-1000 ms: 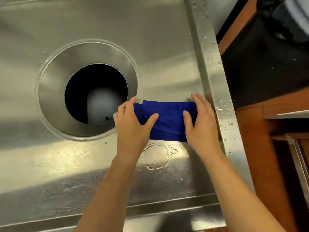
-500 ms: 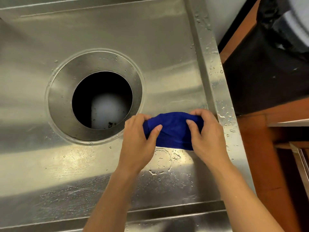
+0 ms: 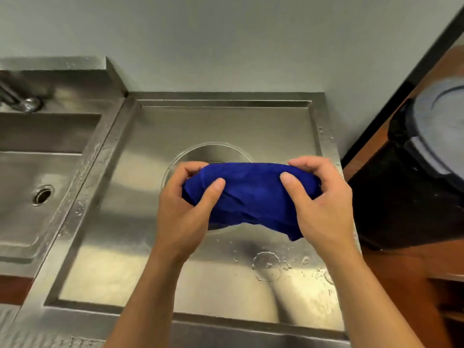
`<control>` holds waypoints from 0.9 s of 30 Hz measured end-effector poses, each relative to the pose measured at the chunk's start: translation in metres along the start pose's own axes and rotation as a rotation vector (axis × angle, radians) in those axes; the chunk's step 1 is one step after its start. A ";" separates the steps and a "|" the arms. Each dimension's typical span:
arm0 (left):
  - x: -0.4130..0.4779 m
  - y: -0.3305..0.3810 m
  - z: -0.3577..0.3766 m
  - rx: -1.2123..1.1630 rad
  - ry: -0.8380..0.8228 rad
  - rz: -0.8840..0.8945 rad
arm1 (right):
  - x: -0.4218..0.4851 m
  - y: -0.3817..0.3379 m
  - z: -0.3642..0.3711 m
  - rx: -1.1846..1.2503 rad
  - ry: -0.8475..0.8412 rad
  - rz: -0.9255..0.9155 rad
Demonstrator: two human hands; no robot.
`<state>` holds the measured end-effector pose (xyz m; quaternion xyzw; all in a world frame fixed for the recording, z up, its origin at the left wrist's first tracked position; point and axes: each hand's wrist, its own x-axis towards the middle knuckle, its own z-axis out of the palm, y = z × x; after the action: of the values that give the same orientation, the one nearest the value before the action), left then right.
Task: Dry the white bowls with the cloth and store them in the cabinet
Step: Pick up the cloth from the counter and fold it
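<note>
A bunched blue cloth (image 3: 253,197) hangs in the air above the steel counter (image 3: 140,270), in front of the round opening (image 3: 216,153) in that counter. My left hand (image 3: 183,209) grips the cloth's left end, thumb on top. My right hand (image 3: 324,199) grips its right end. A corner of the cloth droops below my right hand. No white bowl and no cabinet is in view.
A steel sink basin (image 3: 37,172) with a drain (image 3: 42,195) lies to the left, a tap base (image 3: 22,102) behind it. Water drops and a wet ring (image 3: 267,266) mark the counter near its right edge. A black bin (image 3: 411,197) stands on the right beside wooden surfaces.
Both hands have lifted the cloth off the counter and bunched it up. The view has tilted up and pulled back, so the sink and wall now show.
</note>
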<state>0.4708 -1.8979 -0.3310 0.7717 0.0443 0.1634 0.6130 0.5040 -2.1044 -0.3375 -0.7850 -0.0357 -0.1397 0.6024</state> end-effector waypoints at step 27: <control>0.053 -0.063 -0.274 0.093 0.234 -0.116 | -0.043 -0.080 0.272 0.030 -0.142 0.059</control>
<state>0.4450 -1.6126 -0.3272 0.7709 0.1677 0.2143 0.5758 0.4924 -1.8179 -0.3380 -0.7845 -0.0574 -0.0654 0.6141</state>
